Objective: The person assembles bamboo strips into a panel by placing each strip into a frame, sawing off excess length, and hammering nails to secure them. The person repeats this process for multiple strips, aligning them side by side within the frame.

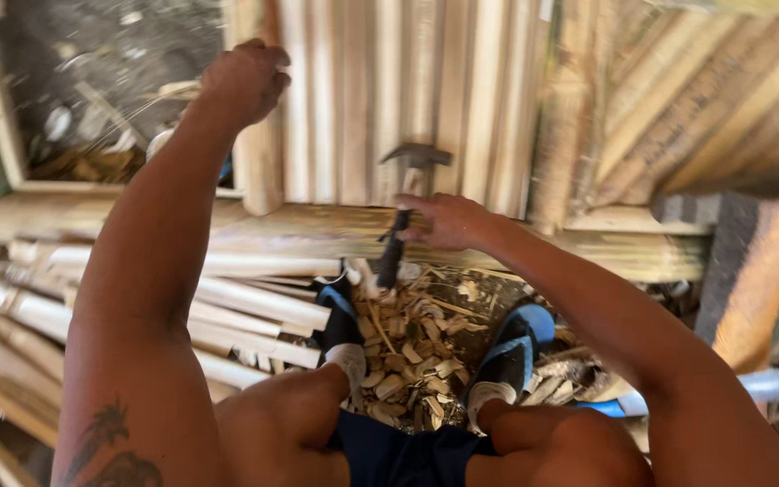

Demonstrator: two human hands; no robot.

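Head view: right hand wraps the dark-handled steel claw hammer before the upright pale bamboo slats; left hand curls closed around the end slat. Brace it firmly, strike squarely, I'd judge

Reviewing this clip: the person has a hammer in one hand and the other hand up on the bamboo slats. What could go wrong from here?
1. The left hand rests on a bamboo slat close to the hammer; a stray swing might strike fingers.
2. The right hand holds the handle near the head, which may weaken control.
3. Wood chips lie between the sandalled feet, so footing could slip.
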